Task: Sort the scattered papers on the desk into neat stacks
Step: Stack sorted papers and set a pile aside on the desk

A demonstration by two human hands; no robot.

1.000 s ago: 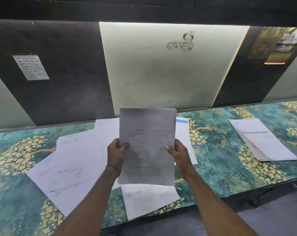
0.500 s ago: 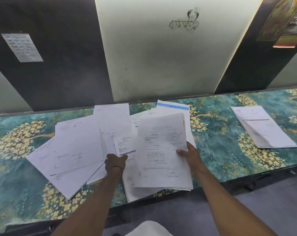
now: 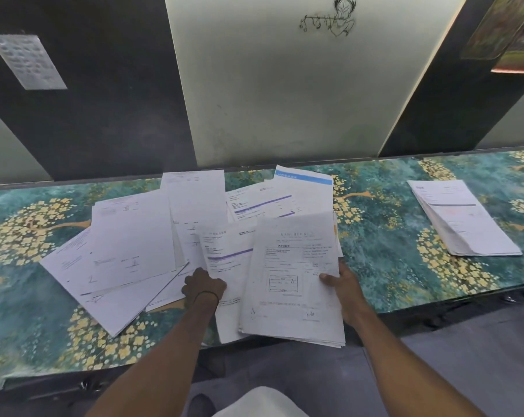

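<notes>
Foliage print, green with yellow flowering trees, covers the desk (image 3: 390, 266), which runs wide beneath and past both hands. On it the scattered papers (image 3: 128, 245) lie in a loose, overlapping fan. Most sit outward from the knuckles of the left hand (image 3: 205, 285) and beyond them toward the wall. Farthest beyond the fingertips lies a blue-headed sheet (image 3: 305, 179), close to the wall.

Well apart, far outward from the fingers of the right hand (image 3: 347, 290), a neat stack (image 3: 462, 218) rests flat with its edges roughly squared.

Between the two hands is the held bundle (image 3: 293, 281), several sheets thick with an invoice on top; its near edge overhangs the desk front toward the person. The right hand pinches it at the right edge: the thumb lies pressed on the top face, and the other fingers go underneath, out of sight.

Just thumb-side of the left hand, a purple-banded sheet (image 3: 230, 260) lies partly tucked under the bundle's left side. The left hand sits knuckles up on that sheet's left edge, fingers curled tight together round it, their tips hidden beneath the hand. A thin dark wristband (image 3: 206, 294) circles the left wrist just behind the knuckles.
</notes>
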